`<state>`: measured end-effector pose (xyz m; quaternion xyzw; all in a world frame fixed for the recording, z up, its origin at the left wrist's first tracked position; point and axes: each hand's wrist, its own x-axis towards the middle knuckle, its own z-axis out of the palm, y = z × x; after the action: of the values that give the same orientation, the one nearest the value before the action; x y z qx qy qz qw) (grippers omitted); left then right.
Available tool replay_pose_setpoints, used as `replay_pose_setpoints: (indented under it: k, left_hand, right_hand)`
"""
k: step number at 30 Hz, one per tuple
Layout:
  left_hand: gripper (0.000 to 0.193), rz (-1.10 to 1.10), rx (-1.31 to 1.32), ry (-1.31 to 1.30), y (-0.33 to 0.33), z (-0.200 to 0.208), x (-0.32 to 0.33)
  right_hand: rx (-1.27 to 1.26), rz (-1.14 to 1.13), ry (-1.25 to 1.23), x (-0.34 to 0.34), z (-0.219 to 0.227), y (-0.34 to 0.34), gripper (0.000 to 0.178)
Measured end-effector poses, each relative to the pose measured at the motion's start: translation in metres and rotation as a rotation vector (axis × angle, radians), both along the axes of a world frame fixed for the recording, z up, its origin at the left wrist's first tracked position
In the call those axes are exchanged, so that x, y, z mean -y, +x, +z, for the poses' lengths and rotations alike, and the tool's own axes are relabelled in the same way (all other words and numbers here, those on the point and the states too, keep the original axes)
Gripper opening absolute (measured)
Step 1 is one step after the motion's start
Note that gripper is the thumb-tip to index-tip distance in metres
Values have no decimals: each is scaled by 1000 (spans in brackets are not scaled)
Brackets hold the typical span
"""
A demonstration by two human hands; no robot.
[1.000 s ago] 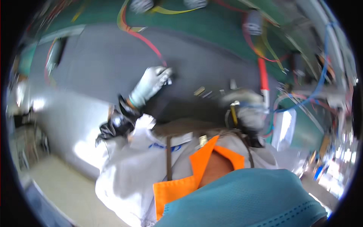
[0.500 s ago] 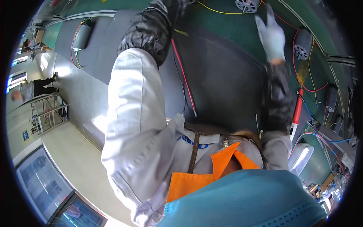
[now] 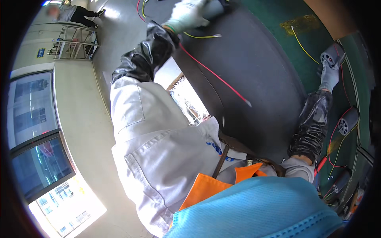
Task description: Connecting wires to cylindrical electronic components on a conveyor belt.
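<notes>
I saw the right hand (image 3: pixel 328 77), gloved, resting beside a small grey fan (image 3: pixel 332 59) on the green counter (image 3: pixel 278 16); whether its fingers were spread, I could not tell. Farther off, the left hand (image 3: pixel 186 15) lay fingers together over a yellow wire (image 3: pixel 202 37), just beside a red wire (image 3: pixel 214 75). Both looked light and limp, best pinched near an end.

small blue wall sign (image 3: pixel 41 52), upper left
</notes>
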<state>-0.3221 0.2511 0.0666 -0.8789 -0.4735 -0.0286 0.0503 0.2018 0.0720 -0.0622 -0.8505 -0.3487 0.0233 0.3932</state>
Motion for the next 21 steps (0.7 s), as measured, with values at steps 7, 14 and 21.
replay_pose_setpoints:
  k: [7,14,21]
  left_hand:
    - [105,188,-40,186,-66,-29,-103]
    - [66,-182,194,680,17,-37,-98]
    - [61,-897,918,-276,194,-43,145]
  right_hand:
    - [-502,-20,194,-3,17,-28,89]
    - [-382,-65,321,14,-22,-51,71]
    - [-685,28,-95,182,112,-262,63]
